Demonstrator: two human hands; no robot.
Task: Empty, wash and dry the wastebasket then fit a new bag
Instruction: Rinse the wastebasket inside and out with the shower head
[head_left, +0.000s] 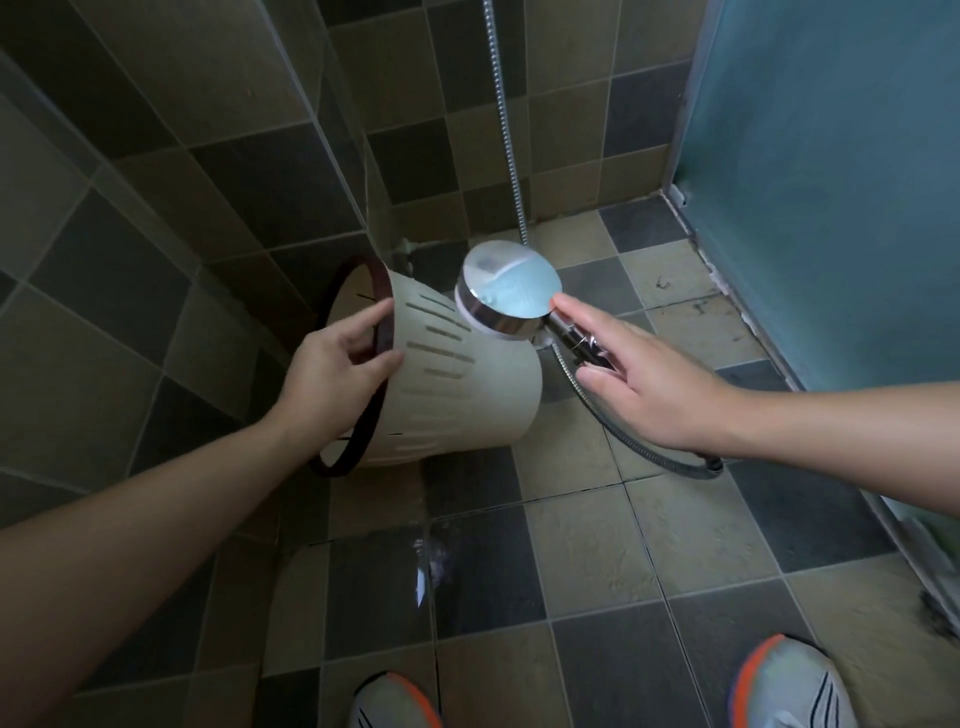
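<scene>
Fingers of the left hand (337, 358) are gripping the dark rim of the cream slotted wastebasket (457, 384), tipping it sideways above the tiled floor (597, 561), probably so rinse water can drain out. Just right, a chrome shower head (509, 291) is lying against its base, while the right hand (634, 374), fingers straight and holding nothing, is reaching over its handle, presumably to take it.

Wastebasket (457, 395): cream plastic, tapered round body, rows of narrow vertical slots in the side wall, dark brown ring (382, 332) around the rim. It is tipped on its side above the tiled floor, mouth facing left toward the wall, closed base facing right. No bag visible at the rim; the interior is hidden from this view. Held at the rim.
</scene>
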